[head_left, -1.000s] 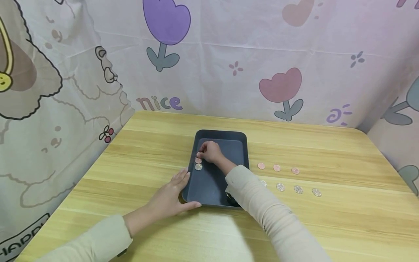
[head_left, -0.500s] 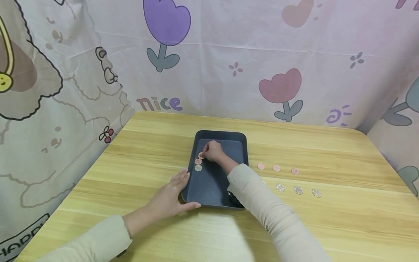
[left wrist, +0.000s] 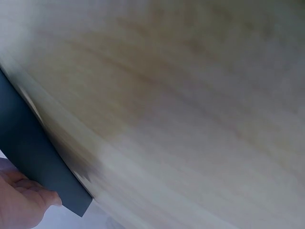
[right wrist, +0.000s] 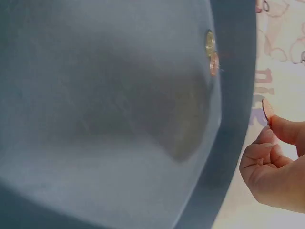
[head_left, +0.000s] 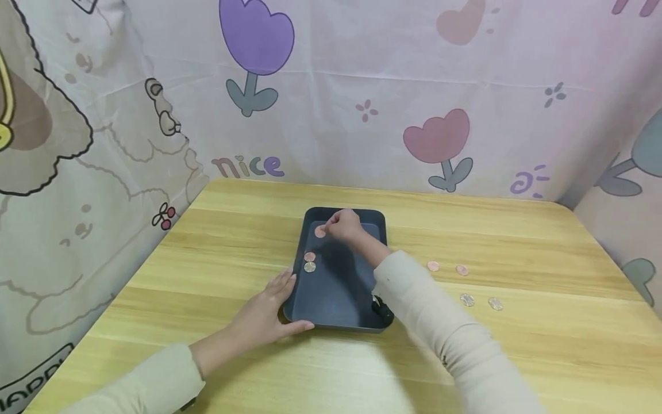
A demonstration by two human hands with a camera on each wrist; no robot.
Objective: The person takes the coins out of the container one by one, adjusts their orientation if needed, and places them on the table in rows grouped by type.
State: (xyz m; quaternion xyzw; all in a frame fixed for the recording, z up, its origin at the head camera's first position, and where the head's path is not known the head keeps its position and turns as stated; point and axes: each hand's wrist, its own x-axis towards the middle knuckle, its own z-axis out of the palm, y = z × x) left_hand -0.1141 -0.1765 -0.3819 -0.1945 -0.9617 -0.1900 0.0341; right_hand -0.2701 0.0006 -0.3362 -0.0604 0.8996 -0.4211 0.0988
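In the head view, a dark grey rectangular tray (head_left: 336,310) lies on the table. My right hand (head_left: 345,225) is over the tray's far part and pinches a copper-coloured coin (head_left: 320,232) between thumb and fingertips. In the right wrist view that coin (right wrist: 267,109) stands on edge in the pinch, above the tray floor. Inside the tray by its left wall lie another copper-coloured coin (head_left: 310,257) and a silvery-gold coin (head_left: 310,267), one just behind the other. My left hand (head_left: 266,310) rests against the tray's near left corner, fingers extended along the side, thumb at the front rim.
Right of the tray, two copper-coloured coins (head_left: 447,268) lie on the wooden table (head_left: 248,230), with two silvery coins (head_left: 481,302) nearer; my right sleeve (head_left: 439,322) crosses in front of that area. A printed cloth (head_left: 336,144) hangs behind the table.
My right hand has moved with the pinched copper-coloured coin away from the two tray coins, to the far right. My left hand has stayed at the tray corner. The view has shifted slightly.
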